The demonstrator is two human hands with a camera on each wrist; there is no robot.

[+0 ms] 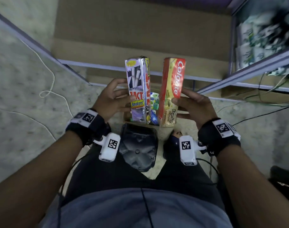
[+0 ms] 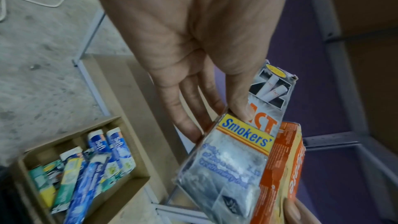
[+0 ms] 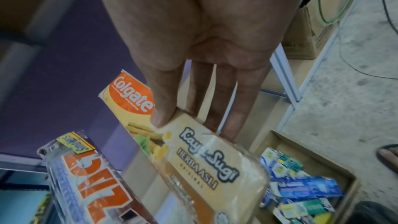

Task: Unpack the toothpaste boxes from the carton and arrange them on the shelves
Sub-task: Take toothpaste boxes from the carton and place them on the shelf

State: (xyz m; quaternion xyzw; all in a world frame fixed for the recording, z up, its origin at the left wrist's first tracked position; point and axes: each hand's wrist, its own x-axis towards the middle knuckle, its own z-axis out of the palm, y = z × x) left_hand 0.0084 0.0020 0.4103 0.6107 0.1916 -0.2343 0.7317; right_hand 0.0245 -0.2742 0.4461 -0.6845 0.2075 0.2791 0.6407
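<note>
My left hand grips a silver Zact Smokers' toothpaste box, thumb on its front face and fingers behind it. My right hand grips a red and yellow Colgate box, thumb on the front. Both boxes are held upright side by side, above the open carton, which holds several more toothpaste boxes. In the head view the carton is mostly hidden behind the two boxes.
A metal shelf frame with brown cardboard-lined shelves stands ahead. A side shelf at right holds blurred packs. White cord and cables lie on the concrete floor. A black pouch hangs at my waist.
</note>
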